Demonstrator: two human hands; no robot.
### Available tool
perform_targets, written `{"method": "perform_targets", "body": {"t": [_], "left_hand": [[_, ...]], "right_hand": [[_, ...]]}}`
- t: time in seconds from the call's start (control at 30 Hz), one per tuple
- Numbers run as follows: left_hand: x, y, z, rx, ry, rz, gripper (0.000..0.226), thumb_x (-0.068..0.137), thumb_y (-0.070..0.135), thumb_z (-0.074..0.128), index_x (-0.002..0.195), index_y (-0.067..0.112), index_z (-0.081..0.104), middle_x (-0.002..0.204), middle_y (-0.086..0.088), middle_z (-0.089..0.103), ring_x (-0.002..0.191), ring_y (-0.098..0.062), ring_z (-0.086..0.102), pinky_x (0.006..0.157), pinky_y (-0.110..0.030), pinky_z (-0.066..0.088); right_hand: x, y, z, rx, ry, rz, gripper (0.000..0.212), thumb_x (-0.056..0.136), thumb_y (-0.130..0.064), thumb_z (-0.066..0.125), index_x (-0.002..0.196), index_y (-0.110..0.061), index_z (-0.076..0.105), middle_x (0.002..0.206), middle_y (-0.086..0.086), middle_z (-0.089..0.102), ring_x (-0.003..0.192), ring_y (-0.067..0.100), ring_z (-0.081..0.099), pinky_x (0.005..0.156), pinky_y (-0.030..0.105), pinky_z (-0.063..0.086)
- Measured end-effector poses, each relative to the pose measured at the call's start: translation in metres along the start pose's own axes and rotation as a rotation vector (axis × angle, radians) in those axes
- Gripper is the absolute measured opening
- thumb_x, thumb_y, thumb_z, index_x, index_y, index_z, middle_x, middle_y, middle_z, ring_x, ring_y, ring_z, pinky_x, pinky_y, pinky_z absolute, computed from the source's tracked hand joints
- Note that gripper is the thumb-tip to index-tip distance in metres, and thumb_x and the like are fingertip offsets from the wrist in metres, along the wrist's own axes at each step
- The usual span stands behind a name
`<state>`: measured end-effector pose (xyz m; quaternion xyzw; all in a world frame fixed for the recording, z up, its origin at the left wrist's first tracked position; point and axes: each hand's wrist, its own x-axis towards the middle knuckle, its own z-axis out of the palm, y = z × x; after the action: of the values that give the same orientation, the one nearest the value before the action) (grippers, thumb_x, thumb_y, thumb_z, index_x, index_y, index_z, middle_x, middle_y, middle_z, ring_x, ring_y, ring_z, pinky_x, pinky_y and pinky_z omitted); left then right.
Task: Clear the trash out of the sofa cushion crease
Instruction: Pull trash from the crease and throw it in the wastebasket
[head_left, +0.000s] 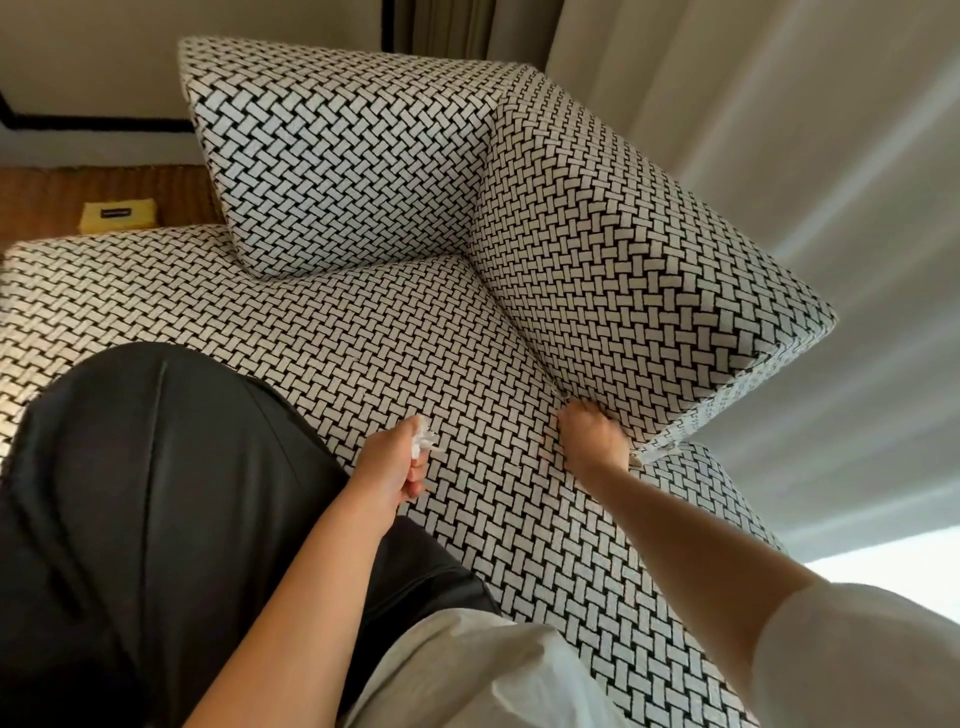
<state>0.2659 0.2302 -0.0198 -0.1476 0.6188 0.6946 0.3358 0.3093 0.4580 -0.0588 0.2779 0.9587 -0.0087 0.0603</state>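
Head cam only, so just the one angle. Looking down on a sofa (322, 338) covered in black-and-white basket-weave fabric, with a far cushion (332, 156) propped along the back and a right cushion (623, 249) sitting at a slant along the right side. Can see the crease (519, 322) running where that right cushion meets the seat.

Holding the trash in the left hand (392, 470): a crumpled white scrap (425, 443), pinched at the top of the curled fingers (415, 475) and poking out past them. Held over the seat near the middle, a little left of the crease and clear of it.

Over on the other side, got the right hand (592, 436) jammed in at the near end of the crease, back of the hand up, pressed against the lower edge of the right cushion. Can't see those fingertips at all, tucked under the fabric, so can't tell whether gripping anything or not. Apart from the scrap, with a strip of bare seat between the two hands.

Also in shot: a black trouser leg (156, 467) resting on the seat at the left, a white sleeve (857, 649) bottom right, a yellow box (118, 214) on the floor beyond the sofa, and a pale curtain (779, 156) hanging behind the right cushion.
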Motion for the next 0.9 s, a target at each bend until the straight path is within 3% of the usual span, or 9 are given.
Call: {"method": "perform_targets", "body": {"t": [0.07,0.17,0.27,0.4,0.53,0.67,0.73,0.83,0.9], "left_hand": [[0.0,0.0,0.0,0.004,-0.007,0.003,0.028,0.097,0.029,0.042,0.086,0.008,0.058,0.043,0.007,0.04,0.034,-0.005,0.033,0.041,-0.021,0.029],[0.001,-0.001,0.0,0.012,-0.003,0.002,0.028,0.097,0.028,0.043,0.088,0.008,0.059,0.046,0.005,0.04,0.034,-0.005,0.034,0.04,-0.02,0.029],[0.001,-0.001,0.0,0.019,0.008,0.003,0.027,0.097,0.029,0.043,0.093,0.008,0.06,0.05,0.004,0.042,0.037,-0.006,0.035,0.041,-0.02,0.03],[-0.001,0.001,0.002,0.081,0.008,0.007,0.022,0.096,0.022,0.043,0.089,0.009,0.059,0.059,0.0,0.044,0.046,-0.009,0.036,0.043,-0.02,0.033],[-0.007,0.017,-0.008,0.163,0.031,0.097,0.021,0.098,0.023,0.042,0.091,0.01,0.057,0.064,-0.002,0.046,0.048,-0.009,0.039,0.041,-0.019,0.037],[-0.017,0.042,-0.031,0.302,0.026,0.214,0.025,0.099,0.03,0.041,0.11,0.013,0.056,0.068,-0.001,0.045,0.047,-0.009,0.036,0.041,-0.021,0.036],[-0.023,0.057,-0.044,0.312,0.045,0.259,0.025,0.098,0.029,0.043,0.113,0.015,0.056,0.068,-0.001,0.046,0.047,-0.009,0.037,0.041,-0.021,0.035],[-0.037,0.08,-0.067,0.328,0.146,0.333,0.016,0.098,0.029,0.045,0.097,0.019,0.058,0.064,-0.002,0.045,0.047,-0.009,0.037,0.042,-0.02,0.036],[-0.046,0.094,-0.087,0.321,0.221,0.375,0.017,0.098,0.027,0.044,0.088,0.021,0.057,0.062,-0.003,0.043,0.045,-0.01,0.036,0.04,-0.02,0.035]], "right_hand": [[-0.001,0.005,0.0,-0.019,-0.013,-0.042,0.017,0.099,-0.018,0.038,0.098,-0.011,0.054,0.079,0.002,0.058,0.064,0.013,0.058,0.059,0.025,0.055],[-0.008,0.009,0.003,-0.008,-0.001,-0.101,0.032,0.1,-0.027,0.029,0.094,-0.011,0.055,0.067,-0.004,0.051,0.05,0.008,0.045,0.045,0.017,0.037],[-0.017,-0.002,0.006,0.021,0.004,-0.161,0.034,0.1,-0.028,0.027,0.087,-0.014,0.055,0.058,-0.009,0.042,0.044,0.005,0.035,0.041,0.014,0.028],[-0.023,-0.032,0.004,0.132,-0.127,-0.249,0.032,0.099,-0.032,0.033,0.079,-0.017,0.052,0.062,-0.008,0.045,0.05,0.007,0.037,0.044,0.015,0.031],[-0.011,-0.071,-0.021,0.482,-0.246,-0.277,0.033,0.096,-0.031,0.044,0.067,-0.017,0.047,0.061,-0.005,0.046,0.05,0.007,0.039,0.046,0.016,0.037],[-0.006,-0.123,-0.055,0.85,-0.308,-0.264,0.035,0.095,-0.025,0.049,0.061,-0.016,0.044,0.057,-0.002,0.044,0.044,0.007,0.034,0.043,0.018,0.034],[-0.007,-0.151,-0.071,0.892,-0.33,-0.323,0.035,0.094,-0.025,0.05,0.061,-0.014,0.045,0.056,-0.002,0.045,0.039,0.005,0.036,0.04,0.016,0.034],[-0.015,-0.193,-0.097,0.9,-0.329,-0.457,0.033,0.094,-0.024,0.051,0.066,-0.008,0.049,0.056,-0.001,0.044,0.04,0.006,0.037,0.036,0.011,0.032],[-0.021,-0.219,-0.115,0.952,-0.344,-0.522,0.033,0.094,-0.024,0.05,0.065,-0.008,0.048,0.055,-0.001,0.041,0.044,0.01,0.034,0.037,0.015,0.031]]}}
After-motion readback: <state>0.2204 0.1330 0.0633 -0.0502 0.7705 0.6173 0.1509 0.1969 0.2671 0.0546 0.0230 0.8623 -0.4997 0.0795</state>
